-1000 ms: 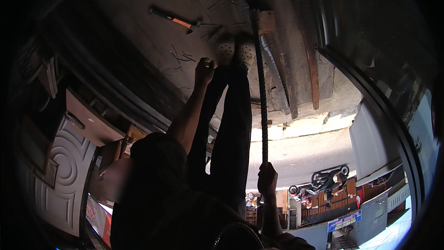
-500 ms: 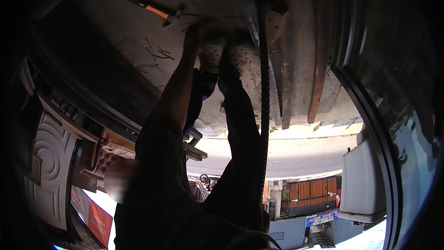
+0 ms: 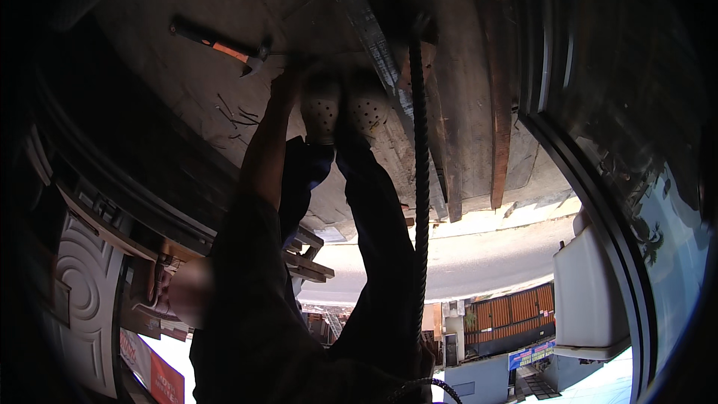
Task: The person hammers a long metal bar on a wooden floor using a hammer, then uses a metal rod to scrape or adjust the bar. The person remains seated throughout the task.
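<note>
Shadow hides the fingers of your left hand (image 3: 289,82), so you cannot tell their grip. Your right hand (image 3: 428,359), near, beside the rope (image 3: 422,179), is too dark to read. Your shoes (image 3: 321,114) fade into shadow at their far ends.

Apparently a roadside woodworking workshop, with claw hammer (image 3: 230,51), timber planks (image 3: 500,157) and panelled door (image 3: 78,288).

We look steeply down from the wearer's head through one fisheye, well above the shoes (image 3: 323,111) at twelve o'clock, with the street (image 3: 464,262) between four and five.
</note>
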`<control>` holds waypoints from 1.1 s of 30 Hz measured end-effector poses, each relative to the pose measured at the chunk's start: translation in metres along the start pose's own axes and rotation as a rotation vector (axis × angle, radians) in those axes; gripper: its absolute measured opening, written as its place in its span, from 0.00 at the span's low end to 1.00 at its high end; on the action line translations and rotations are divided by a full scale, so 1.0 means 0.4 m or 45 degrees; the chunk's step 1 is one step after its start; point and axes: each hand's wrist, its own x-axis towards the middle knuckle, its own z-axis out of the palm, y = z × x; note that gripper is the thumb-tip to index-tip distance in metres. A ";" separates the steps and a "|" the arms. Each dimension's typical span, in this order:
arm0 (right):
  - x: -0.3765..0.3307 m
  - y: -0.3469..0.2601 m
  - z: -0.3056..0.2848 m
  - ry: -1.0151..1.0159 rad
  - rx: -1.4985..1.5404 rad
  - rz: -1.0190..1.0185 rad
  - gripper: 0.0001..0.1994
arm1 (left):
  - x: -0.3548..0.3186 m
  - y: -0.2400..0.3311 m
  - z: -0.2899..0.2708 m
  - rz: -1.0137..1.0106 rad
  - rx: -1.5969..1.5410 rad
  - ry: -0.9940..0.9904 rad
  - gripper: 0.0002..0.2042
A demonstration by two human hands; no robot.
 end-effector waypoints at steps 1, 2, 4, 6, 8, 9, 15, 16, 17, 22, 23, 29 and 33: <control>0.005 -0.002 0.009 0.032 0.010 0.019 0.17 | 0.035 0.016 0.012 -0.115 0.042 -0.185 0.27; 0.004 -0.003 0.016 0.048 0.019 0.039 0.17 | 0.042 0.022 0.030 -0.242 0.087 -0.387 0.31; 0.007 0.019 -0.016 -0.055 0.014 -0.019 0.18 | -0.076 -0.184 0.055 -0.290 0.327 -0.477 0.33; 0.000 0.021 -0.009 -0.015 0.038 -0.016 0.19 | -0.047 -0.196 0.060 -0.379 0.146 -0.360 0.34; -0.011 0.002 -0.002 0.061 0.053 -0.063 0.20 | -0.021 -0.107 -0.004 -0.366 0.023 -0.258 0.37; -0.019 -0.005 0.006 0.126 0.080 -0.095 0.20 | 0.013 -0.040 -0.037 -0.439 -0.109 -0.215 0.36; -0.040 0.063 -0.036 -0.170 -0.051 0.329 0.23 | 0.133 0.198 -0.261 -0.473 -0.923 0.558 0.16; -0.041 0.050 -0.029 -0.100 0.024 0.178 0.23 | 0.170 0.231 -0.261 -0.518 -1.071 0.601 0.13; -0.039 0.029 -0.023 -0.034 0.096 0.033 0.24 | 0.202 0.256 -0.275 -0.499 -1.142 0.573 0.12; -0.052 0.075 -0.041 -0.123 -0.043 0.147 0.24 | 0.324 0.313 -0.266 -0.534 -1.381 0.520 0.10; -0.040 0.064 -0.041 -0.098 -0.045 0.066 0.24 | 0.327 0.295 -0.226 -0.651 -1.470 0.596 0.10; -0.040 0.053 -0.033 -0.049 -0.041 -0.052 0.23 | 0.355 0.333 -0.187 -0.574 -1.656 0.627 0.16; -0.043 0.031 -0.026 -0.015 -0.062 -0.018 0.23 | 0.366 0.280 -0.189 -0.462 -1.485 0.536 0.14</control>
